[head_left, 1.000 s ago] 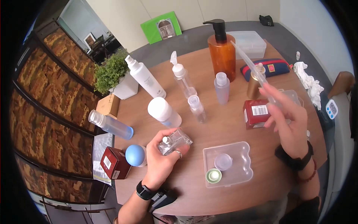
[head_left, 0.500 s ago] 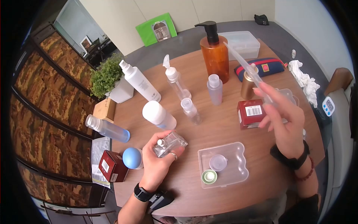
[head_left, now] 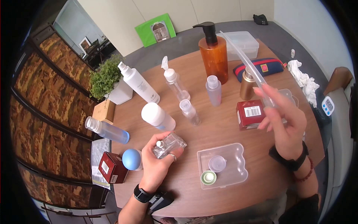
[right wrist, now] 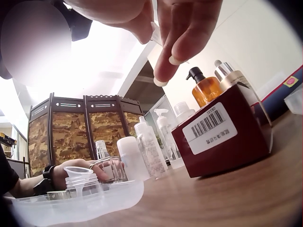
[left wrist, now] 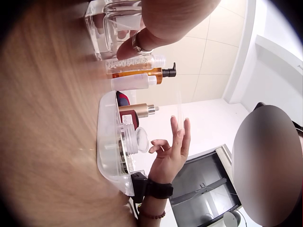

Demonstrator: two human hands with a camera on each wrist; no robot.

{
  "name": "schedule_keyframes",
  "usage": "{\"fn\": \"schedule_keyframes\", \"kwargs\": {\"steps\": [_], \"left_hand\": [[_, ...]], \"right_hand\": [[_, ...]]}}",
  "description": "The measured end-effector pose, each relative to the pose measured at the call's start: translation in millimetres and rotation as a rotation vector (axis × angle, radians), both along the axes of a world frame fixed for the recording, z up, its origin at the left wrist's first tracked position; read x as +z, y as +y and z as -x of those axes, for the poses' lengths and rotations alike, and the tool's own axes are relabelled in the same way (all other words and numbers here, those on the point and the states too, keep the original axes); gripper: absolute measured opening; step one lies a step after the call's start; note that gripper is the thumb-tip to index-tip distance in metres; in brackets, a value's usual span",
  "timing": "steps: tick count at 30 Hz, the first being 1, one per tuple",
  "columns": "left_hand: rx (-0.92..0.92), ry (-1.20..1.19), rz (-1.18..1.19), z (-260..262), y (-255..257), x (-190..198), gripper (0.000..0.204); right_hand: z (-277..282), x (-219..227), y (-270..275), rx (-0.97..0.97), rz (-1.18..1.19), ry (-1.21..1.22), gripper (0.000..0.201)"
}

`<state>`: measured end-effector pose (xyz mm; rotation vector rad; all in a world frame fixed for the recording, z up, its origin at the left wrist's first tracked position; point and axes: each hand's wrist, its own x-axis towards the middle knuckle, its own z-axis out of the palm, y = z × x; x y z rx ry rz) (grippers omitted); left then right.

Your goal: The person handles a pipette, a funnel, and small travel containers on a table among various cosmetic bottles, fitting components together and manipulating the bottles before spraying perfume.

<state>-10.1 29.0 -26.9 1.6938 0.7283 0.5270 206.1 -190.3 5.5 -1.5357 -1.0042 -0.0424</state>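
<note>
My left hand (head_left: 156, 164) grips a clear square glass bottle (head_left: 172, 145) with a small white nozzle, low over the wooden table. In the left wrist view the glass bottle (left wrist: 116, 28) is beside the ringed finger. Raised at the right, my right hand (head_left: 285, 121) pinches a long, tapering translucent plastic pipette (head_left: 248, 61) between thumb and forefinger, its thin tip pointing up and away. Below that hand stands a dark red box (head_left: 249, 115) with a barcode label. Between the hands lies a clear plastic tray (head_left: 233, 164) holding a clear round pot (head_left: 217, 163) and a green-rimmed one (head_left: 208, 177).
Several bottles stand behind: a white-capped one (head_left: 158, 116), a white spray bottle (head_left: 141, 86), small clear ones, and an amber pump bottle (head_left: 214, 58). At the left are a blue-topped container (head_left: 131, 159) and another red box (head_left: 113, 168). A navy pouch (head_left: 274, 66) lies back right.
The head view has shifted slightly, so things on the table appear a little further left. Both hands keep their holds; the pipette looks slightly more upright.
</note>
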Motion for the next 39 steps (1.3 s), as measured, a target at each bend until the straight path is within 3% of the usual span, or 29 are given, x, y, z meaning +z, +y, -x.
{"fn": "schedule_keyframes", "kwargs": {"steps": [7,14,17,22,25,29,33,37,39], "left_hand": [[0.004,-0.001,0.021,-2,-3,3,0.045],[0.003,-0.031,0.052,-1,-3,0,0.044],[-0.006,0.002,0.002,0,-2,1,0.044],[-0.006,-0.040,0.000,0,0,-5,0.043],[-0.002,0.012,-0.061,2,2,-4,0.042],[-0.018,-0.045,0.049,0,-2,-6,0.043],[-0.015,0.018,-0.032,2,2,-2,0.043],[-0.007,-0.025,0.012,0,0,-4,0.043],[-0.002,-0.019,-0.007,0,2,3,0.044]], "right_hand": [[2,1,3,0.005,0.097,0.139,0.040],[-3,-6,1,0.034,-0.058,-0.009,0.042],[-3,-3,1,0.039,0.003,-0.031,0.042],[0,-1,2,0.046,0.109,0.157,0.042],[0,1,0,-0.028,-0.013,0.079,0.039],[2,-1,1,-0.051,0.061,0.154,0.040],[0,-2,3,-0.123,-0.089,0.143,0.041],[2,-1,3,-0.039,0.089,0.122,0.042],[5,-1,5,-0.057,0.033,0.173,0.042]]}}
